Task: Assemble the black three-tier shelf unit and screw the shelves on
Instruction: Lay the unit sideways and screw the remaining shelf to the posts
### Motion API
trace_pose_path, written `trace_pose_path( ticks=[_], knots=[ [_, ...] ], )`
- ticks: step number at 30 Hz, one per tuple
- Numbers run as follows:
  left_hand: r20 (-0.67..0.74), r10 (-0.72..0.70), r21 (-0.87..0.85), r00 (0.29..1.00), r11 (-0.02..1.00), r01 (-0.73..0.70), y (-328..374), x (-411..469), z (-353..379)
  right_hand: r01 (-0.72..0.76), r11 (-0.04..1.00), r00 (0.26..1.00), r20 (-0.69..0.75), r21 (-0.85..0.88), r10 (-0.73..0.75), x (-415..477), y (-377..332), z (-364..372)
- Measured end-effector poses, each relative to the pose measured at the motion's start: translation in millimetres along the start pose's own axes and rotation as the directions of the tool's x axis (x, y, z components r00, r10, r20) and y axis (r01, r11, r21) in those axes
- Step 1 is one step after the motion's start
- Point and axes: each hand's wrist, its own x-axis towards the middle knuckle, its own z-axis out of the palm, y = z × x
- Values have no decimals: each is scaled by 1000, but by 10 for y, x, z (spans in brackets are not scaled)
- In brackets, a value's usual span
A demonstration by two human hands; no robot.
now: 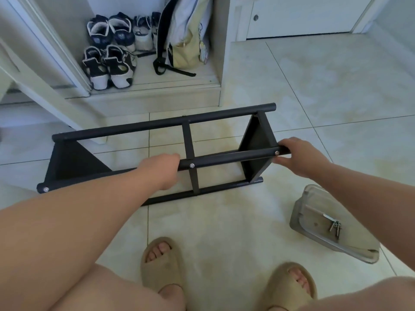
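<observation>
1. Shelf unit [157, 125] lies on its side on the tiled floor [336, 97], just ahead of my feet; its shelves stand on edge between the poles
2. Left hand [166, 169] is curled round the near pole [233, 157], just beside the middle screw [192, 165]; my fingertips are hidden behind the pole
3. Right hand [298, 157] clasps the same pole at its right end, fingers over the top and thumb underneath, right by the end screw [276, 153]
4. Looks like a turn or a lift is coming, so firm grips; both ends should move together and stay level, so no joint gets twisted
5. Plastic tub [318, 227] with the spare screws [334, 226] sits near my right arm, so I should swing the frame clear of it
</observation>
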Motion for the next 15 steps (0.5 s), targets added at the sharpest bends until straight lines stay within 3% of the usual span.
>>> trace_pose_path(
  ticks=[10,15],
  knots=[
    [-174,-10,-22,985,1000,6,-41,-112,-73,-10,980,993,-118,-197,-14,-111,-93,-39],
    [-331,-39,-18,943,999,35,-6,-255,-179,-43,984,980,-198,-174,7,-224,-172,-118]
  ],
)
